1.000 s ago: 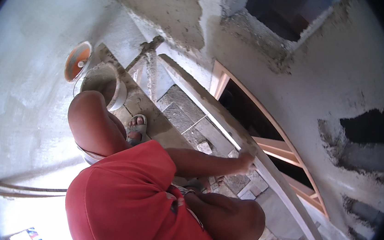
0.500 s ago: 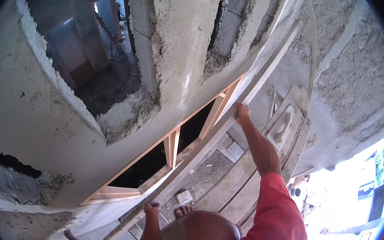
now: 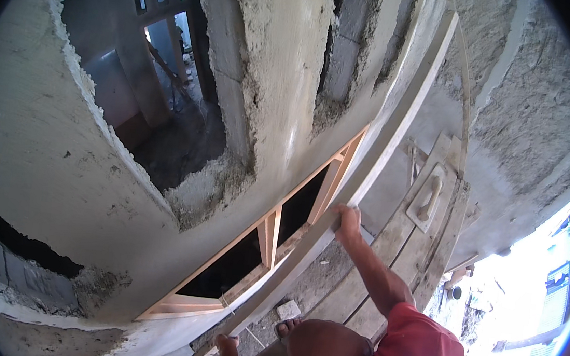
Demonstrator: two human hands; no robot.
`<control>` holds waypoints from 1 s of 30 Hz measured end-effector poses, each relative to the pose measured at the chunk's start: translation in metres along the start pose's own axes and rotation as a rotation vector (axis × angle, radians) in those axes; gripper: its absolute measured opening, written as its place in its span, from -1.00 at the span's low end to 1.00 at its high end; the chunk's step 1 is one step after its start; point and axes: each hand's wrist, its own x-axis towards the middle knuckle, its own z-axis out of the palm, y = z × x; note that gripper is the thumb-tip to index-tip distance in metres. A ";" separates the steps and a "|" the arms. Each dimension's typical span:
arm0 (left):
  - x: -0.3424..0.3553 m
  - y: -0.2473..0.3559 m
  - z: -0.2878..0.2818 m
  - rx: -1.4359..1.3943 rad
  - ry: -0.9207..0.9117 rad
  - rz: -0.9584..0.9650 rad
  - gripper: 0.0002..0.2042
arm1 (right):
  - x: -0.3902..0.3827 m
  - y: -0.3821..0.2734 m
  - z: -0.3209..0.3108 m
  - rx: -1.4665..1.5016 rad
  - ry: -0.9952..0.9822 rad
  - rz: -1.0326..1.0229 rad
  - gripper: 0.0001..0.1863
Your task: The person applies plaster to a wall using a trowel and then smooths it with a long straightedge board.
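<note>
A long, pale straightedge bar (image 3: 391, 143) runs slantwise along the plastered wall, from the upper right down to the lower left. My right hand (image 3: 347, 224) is closed around it near its middle. Lower down, my left hand (image 3: 227, 348) grips the same bar close to its near end; part of this hand is hidden by the bar. Just beyond the bar, a wooden frame (image 3: 267, 238) with dark openings is set in the wall. Between bar and frame there is only a narrow gap.
A plastering float (image 3: 428, 197) lies on the wooden planks (image 3: 388, 246) to the right. A broken block piece (image 3: 288, 309) sits beside my foot. The grey wall (image 3: 119, 258) has a large rough-edged opening at the upper left. Bright outdoors shows at the lower right.
My right hand has slid down the bar, nearer to my left hand. The wall and frame have shifted slightly right and down in the view. Both hands still hold the bar.
</note>
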 end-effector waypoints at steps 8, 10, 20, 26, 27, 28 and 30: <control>-0.174 -0.087 0.067 0.672 -0.551 1.587 -0.52 | -0.109 -0.024 -0.014 -0.066 0.012 -0.114 -0.65; -0.330 -0.081 0.079 0.551 -1.045 1.160 -0.54 | -0.130 -0.024 0.003 -0.090 -0.016 -0.133 -0.64; -0.579 -0.094 0.129 0.813 -2.035 1.535 0.01 | -0.161 -0.003 0.034 -0.241 -0.078 -0.499 -0.48; -0.616 -0.116 0.128 0.725 -1.918 1.490 0.09 | -0.168 -0.017 0.038 -0.744 -0.063 -0.964 -0.45; -0.615 -0.120 0.126 0.631 -1.803 1.556 -0.04 | -0.166 -0.012 0.035 -0.664 -0.066 -0.910 -0.44; -0.621 -0.120 0.119 0.570 -1.756 1.410 -0.27 | -0.163 -0.007 0.031 -0.583 -0.070 -0.858 -0.43; -0.607 -0.117 0.122 0.465 -1.612 1.498 -0.44 | -0.167 -0.008 0.030 -0.671 -0.060 -0.916 -0.41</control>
